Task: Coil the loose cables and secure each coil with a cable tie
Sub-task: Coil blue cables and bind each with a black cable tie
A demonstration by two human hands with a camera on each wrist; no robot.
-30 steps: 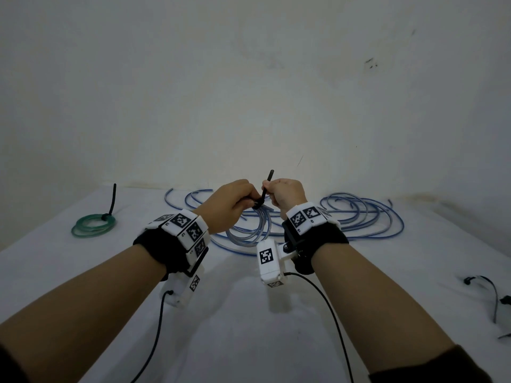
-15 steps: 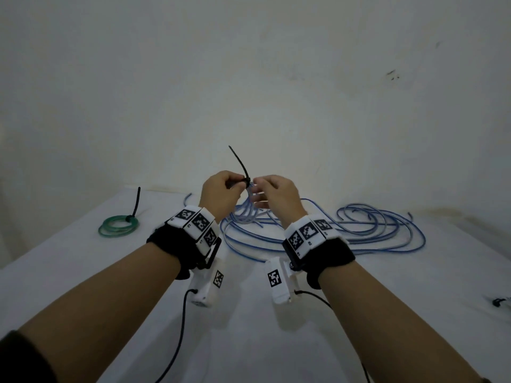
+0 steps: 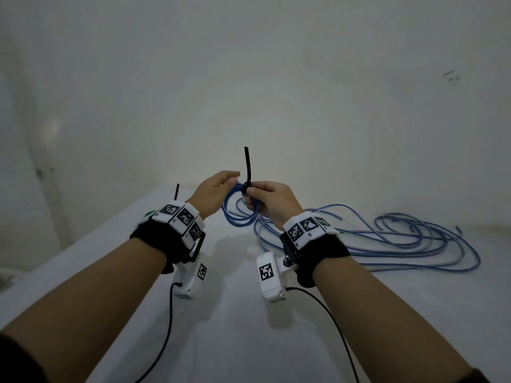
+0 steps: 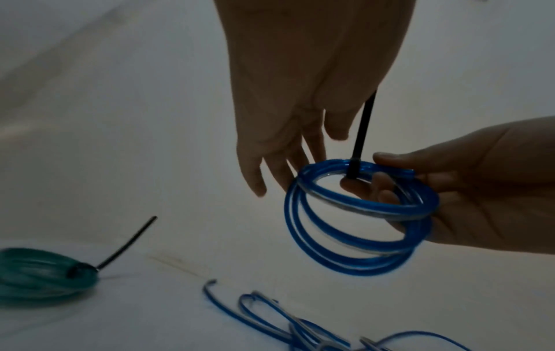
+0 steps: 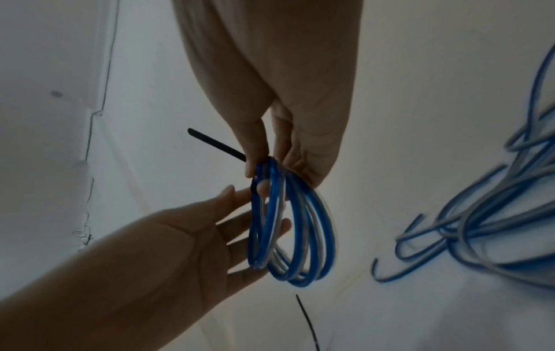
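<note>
Green coil, tied, lay at far left on the worktop. Left hand hung slack-fingered beside the blue coil, gripping nothing; right hand pinched that raised coil at its black cable tie, tail upright. Loose blue cable sprawled at right.

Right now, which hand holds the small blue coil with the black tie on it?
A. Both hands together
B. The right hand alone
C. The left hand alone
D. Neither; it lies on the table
B: the right hand pinches the blue coil at the black tie, while the left hand hangs beside it with its fingers straight, gripping nothing.
</note>
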